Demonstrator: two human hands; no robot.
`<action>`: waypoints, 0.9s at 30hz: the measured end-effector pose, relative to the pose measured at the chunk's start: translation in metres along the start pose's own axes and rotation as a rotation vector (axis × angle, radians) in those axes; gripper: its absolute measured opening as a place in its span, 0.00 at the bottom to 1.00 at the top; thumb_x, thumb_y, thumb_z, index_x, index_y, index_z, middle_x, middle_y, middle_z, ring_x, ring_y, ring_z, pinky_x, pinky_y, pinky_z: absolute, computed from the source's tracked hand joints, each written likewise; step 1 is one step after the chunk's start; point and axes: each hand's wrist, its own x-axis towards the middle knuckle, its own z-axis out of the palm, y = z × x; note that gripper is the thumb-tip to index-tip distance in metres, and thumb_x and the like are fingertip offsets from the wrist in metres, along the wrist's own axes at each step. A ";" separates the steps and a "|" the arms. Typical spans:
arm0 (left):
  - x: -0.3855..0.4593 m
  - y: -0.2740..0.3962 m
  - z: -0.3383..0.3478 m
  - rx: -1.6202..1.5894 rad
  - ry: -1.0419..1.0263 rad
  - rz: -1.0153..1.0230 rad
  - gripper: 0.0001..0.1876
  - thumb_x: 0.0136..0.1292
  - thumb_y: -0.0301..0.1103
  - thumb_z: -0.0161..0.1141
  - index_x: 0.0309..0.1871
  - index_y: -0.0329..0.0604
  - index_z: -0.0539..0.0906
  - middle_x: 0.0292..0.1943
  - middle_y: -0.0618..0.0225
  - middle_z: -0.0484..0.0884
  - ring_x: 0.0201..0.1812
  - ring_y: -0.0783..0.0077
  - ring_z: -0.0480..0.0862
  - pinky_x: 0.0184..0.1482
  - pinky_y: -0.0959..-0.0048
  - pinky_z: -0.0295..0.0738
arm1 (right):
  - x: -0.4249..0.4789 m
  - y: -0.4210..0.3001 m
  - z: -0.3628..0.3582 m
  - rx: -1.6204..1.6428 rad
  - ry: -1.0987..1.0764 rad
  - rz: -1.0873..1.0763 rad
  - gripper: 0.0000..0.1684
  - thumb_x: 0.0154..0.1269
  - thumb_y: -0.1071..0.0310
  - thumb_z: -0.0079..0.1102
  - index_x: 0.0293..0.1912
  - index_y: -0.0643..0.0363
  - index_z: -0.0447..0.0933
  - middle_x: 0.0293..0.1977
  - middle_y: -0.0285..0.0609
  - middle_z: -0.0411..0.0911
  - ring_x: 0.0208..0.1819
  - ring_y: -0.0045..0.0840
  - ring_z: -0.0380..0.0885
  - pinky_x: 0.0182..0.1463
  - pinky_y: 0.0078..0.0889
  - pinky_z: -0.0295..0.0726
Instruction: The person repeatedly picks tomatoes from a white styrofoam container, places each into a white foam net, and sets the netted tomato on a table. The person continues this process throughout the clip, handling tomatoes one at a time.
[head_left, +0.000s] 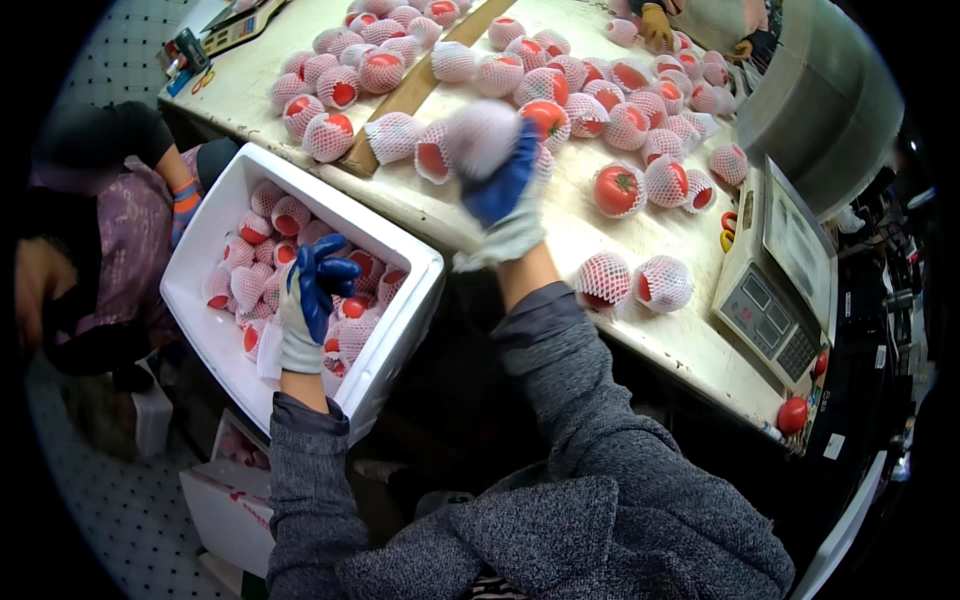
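My left hand (311, 300), in a blue-coated white work glove, is over the tomatoes in foam netting (255, 285) that fill a white foam box (300, 174). Its fingers look apart and I see nothing held in them; part of the palm side is hidden. My right hand (502, 184), gloved the same way and blurred, grips a tomato in a foam net (484, 139) above the table's near edge. Beside it on the white table (517, 225) lie many netted tomatoes (585, 112). Two more netted tomatoes (634, 283) stand near the edge.
A wooden strip (424, 82) crosses the table. At the right stand a digital scale (772, 300), scissors (727, 231) and a large metal cylinder (825, 97). Another person (120, 225) is beside the box at the left; a co-worker's gloved hand (657, 28) is at the table's far side.
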 end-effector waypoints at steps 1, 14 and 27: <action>0.006 -0.003 0.006 -0.035 -0.002 -0.012 0.28 0.70 0.54 0.43 0.54 0.35 0.75 0.30 0.64 0.84 0.29 0.76 0.81 0.36 0.82 0.76 | 0.003 -0.026 0.003 0.045 0.000 -0.160 0.33 0.59 0.40 0.57 0.54 0.54 0.69 0.48 0.43 0.75 0.50 0.35 0.74 0.58 0.42 0.74; 0.031 -0.056 -0.051 0.096 0.638 0.122 0.18 0.58 0.23 0.59 0.53 0.38 0.75 0.41 0.66 0.80 0.37 0.75 0.79 0.41 0.78 0.77 | 0.001 -0.005 -0.018 0.141 -0.170 0.357 0.23 0.69 0.55 0.44 0.53 0.63 0.73 0.47 0.49 0.78 0.46 0.33 0.79 0.53 0.36 0.79; 0.125 -0.132 -0.023 1.662 -0.531 -0.379 0.34 0.52 0.59 0.57 0.62 0.56 0.71 0.62 0.63 0.71 0.63 0.58 0.69 0.63 0.65 0.64 | -0.021 0.027 -0.012 -0.044 -0.044 0.482 0.18 0.68 0.54 0.48 0.50 0.52 0.74 0.36 0.33 0.78 0.35 0.21 0.76 0.44 0.26 0.78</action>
